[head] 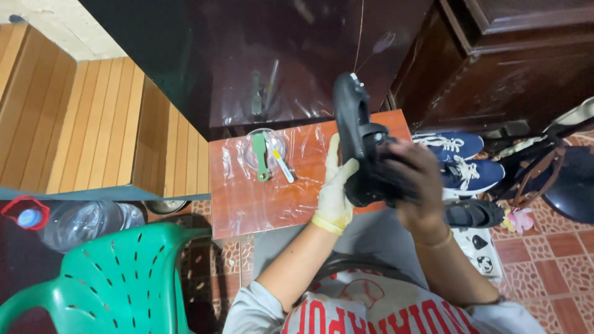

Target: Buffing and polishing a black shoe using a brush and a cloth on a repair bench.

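Both hands, left hand [335, 193] and right hand [416, 179], clasping black shoe [359, 139] above plastic-covered table [247, 198], blue sneakers [461, 161] beside.

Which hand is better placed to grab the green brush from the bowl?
Probably the left hand: it is nearer the green brush in the clear bowl, while the right hand grips the black shoe farther away.

- One black shoe [362, 145] held up
- Two gloved hands: left hand [335, 188], right hand [421, 179]
- Two blue sneakers [458, 158]
- One clear bowl [265, 150]
- Two brushes [272, 158] across it
- One green plastic chair [117, 278]
- One clear water jug [74, 219]
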